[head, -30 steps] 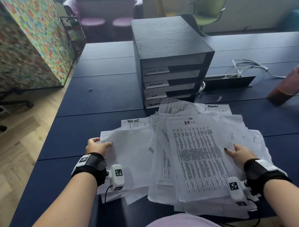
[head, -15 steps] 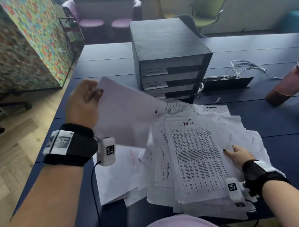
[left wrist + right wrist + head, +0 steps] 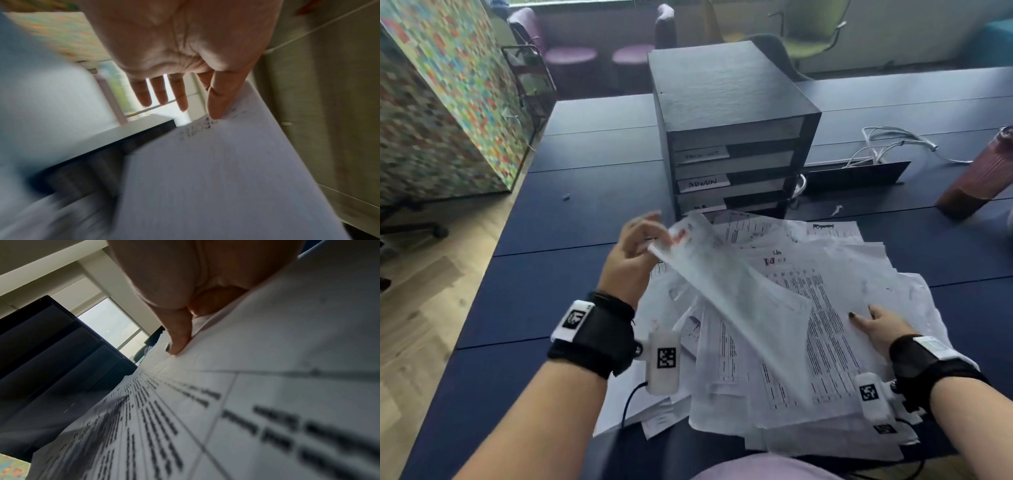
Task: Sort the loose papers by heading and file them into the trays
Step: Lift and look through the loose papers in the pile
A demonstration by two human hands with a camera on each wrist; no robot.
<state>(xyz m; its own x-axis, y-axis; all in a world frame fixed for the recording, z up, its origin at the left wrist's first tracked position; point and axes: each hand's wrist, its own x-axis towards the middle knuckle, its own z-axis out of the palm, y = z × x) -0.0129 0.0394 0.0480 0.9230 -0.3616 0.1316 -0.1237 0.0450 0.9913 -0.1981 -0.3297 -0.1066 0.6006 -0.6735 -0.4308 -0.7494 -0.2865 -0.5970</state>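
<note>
**Left hand lifts one sheet; right hand pins the pile**

Nearest the person, the right hand (image 3: 878,325) lies on the loose papers (image 3: 825,342) at the pile's right side. Its thumb (image 3: 179,337) presses flat on a printed table sheet (image 3: 205,418); the other fingers are tucked out of sight, so whether they curl under the sheets cannot be told.

To the left and raised above the pile, the left hand (image 3: 631,260) holds a single sheet (image 3: 722,291) by its upper corner, pinched between thumb (image 3: 222,97) and a finger behind the paper. The remaining fingers (image 3: 160,91) are straight and spread apart. The sheet slants down across the pile and is blurred.

Beyond the pile stands the black tray stack (image 3: 726,113) on the dark blue table (image 3: 585,212), touching the papers' far edge. One tray label (image 3: 703,183) reads ADMIN.
</note>
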